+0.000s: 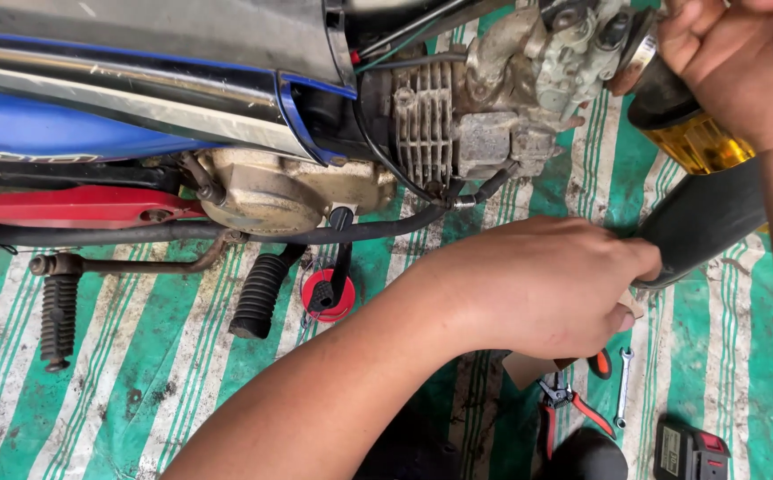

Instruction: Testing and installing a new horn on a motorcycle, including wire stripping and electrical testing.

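My right hand (742, 62) at the top right grips a screwdriver by its yellow and black handle (693, 133). The tool's front end points at the grimy carburettor and cylinder (493, 98) of a motorcycle and is hidden behind my fingers. My left hand (537, 284) reaches in from the bottom, below the engine. Its fingers are curled shut, pinching a small pale piece (631, 307) at the fingertips. They sit against a black curved part (706, 222). The finned cylinder lies just above my left wrist.
The motorcycle's blue body (49, 124), red frame bar (67, 204) and two rubber footpegs (258, 293) fill the left. A green and white striped tarp (138, 382) covers the ground. On it lie red-handled pliers (573, 404), a small spanner (623, 387) and a black battery pack (689, 453).
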